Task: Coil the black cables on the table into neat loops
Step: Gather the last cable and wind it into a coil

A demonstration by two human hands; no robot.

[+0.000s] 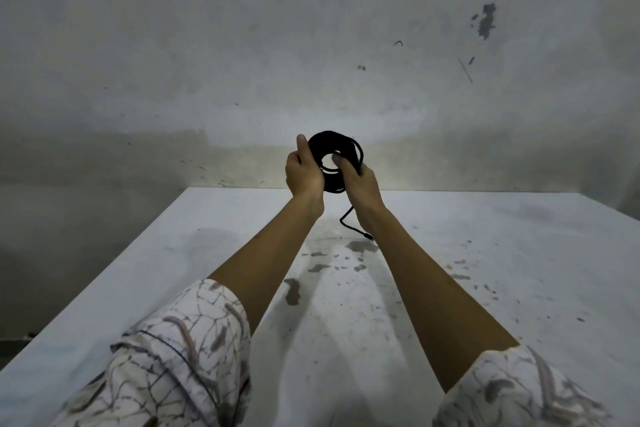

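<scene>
A black cable (341,146) is wound into a round coil of several turns and is held up in the air above the far part of the white table (485,288). My left hand (304,172) grips the coil's left side, thumb up along its edge. My right hand (360,180) grips the lower right side, with a finger reaching into the coil's open middle. A short loose end of the cable (351,225) hangs down below the coil between my wrists and ends in a plug just above the tabletop.
The white table carries dark stains and chipped spots (292,291) near its middle. A scuffed grey wall (311,45) stands right behind the table's far edge. The floor drops away past the table's left edge (104,274).
</scene>
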